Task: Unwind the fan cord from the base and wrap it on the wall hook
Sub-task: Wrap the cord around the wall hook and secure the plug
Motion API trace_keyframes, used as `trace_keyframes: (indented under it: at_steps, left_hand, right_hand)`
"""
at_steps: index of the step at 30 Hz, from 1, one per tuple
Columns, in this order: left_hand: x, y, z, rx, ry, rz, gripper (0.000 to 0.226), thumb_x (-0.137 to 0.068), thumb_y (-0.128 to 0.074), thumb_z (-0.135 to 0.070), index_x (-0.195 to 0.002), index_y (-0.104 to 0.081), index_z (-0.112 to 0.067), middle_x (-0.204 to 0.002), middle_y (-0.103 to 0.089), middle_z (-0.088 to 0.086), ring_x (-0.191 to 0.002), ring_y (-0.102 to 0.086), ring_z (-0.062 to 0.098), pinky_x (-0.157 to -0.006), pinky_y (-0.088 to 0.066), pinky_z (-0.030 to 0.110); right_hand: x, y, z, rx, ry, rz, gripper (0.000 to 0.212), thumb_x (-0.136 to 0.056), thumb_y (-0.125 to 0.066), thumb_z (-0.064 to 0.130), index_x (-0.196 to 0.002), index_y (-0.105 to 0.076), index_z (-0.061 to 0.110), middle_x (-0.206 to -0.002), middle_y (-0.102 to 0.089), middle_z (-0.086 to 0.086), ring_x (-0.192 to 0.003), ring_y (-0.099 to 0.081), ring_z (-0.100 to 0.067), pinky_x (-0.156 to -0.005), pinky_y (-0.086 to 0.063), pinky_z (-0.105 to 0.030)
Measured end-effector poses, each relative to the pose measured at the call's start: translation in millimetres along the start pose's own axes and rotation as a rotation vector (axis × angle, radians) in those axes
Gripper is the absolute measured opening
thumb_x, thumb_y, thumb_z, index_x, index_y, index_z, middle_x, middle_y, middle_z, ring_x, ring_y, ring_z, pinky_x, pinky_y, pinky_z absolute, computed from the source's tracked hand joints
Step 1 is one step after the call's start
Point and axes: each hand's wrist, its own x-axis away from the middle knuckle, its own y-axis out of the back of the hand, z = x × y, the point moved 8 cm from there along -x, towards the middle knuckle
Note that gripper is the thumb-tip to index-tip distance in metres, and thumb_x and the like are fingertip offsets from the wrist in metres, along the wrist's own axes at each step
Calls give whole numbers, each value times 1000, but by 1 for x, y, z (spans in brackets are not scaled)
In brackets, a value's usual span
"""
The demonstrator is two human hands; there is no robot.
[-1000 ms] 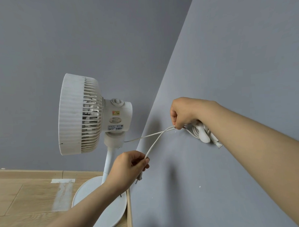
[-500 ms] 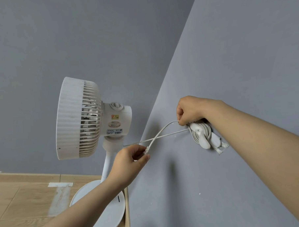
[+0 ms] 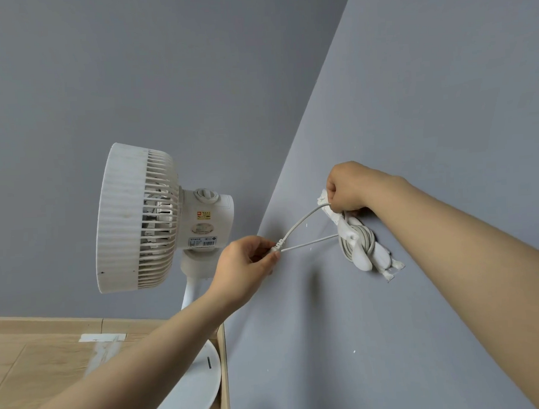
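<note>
A white pedestal fan (image 3: 145,216) stands in the corner on its round base (image 3: 193,390). Its white cord (image 3: 300,223) is coiled in several loops around a white wall hook (image 3: 361,246) on the grey right wall. My right hand (image 3: 346,187) sits at the top of the hook and pinches the cord there. A short loop of cord runs left to my left hand (image 3: 247,262), which grips the cord's plug end. A second strand runs from my left hand back to the coil.
Two grey walls meet in a corner behind the fan. Light wood flooring (image 3: 37,363) with a pale tape patch (image 3: 101,338) lies at lower left, edged by a wood skirting strip (image 3: 223,376) along the right wall.
My right hand has risen to the top of the hook, uncovering the coil. My left hand has lifted and come closer to the wall, shortening the free cord.
</note>
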Motion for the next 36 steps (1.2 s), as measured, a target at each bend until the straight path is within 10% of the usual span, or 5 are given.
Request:
trace_keyframes:
  at_steps: [13, 29, 36]
  left_hand:
    - [18, 0, -31, 84, -56, 95, 7, -86, -67, -12, -87, -73, -15, -85, -74, 16, -70, -67, 16, -85, -57, 45]
    - [40, -12, -36, -55, -153, 212, 16, -86, -67, -11, -90, -74, -25, -73, -71, 0, -64, -60, 4, -75, -53, 25]
    - [45, -18, -38, -90, -187, 252, 14, -85, -70, -17, -97, -75, -21, -85, -74, -6, -77, -67, 3, -75, -50, 15]
  right_hand:
    - [44, 12, -23, -353, -167, -32, 19, -83, -54, -5, -78, -66, 9, -72, -70, -15, -63, -66, -28, -83, -59, -39]
    - [119, -9, -28, -588, -105, -138, 15, -85, -58, -3, -81, -64, 11, -63, -57, -2, -46, -57, -16, -43, -45, -19]
    - [134, -19, -34, -634, -162, -130, 30, -83, -53, 2, -84, -68, 27, -74, -66, 2, -66, -66, -23, -74, -55, -35]
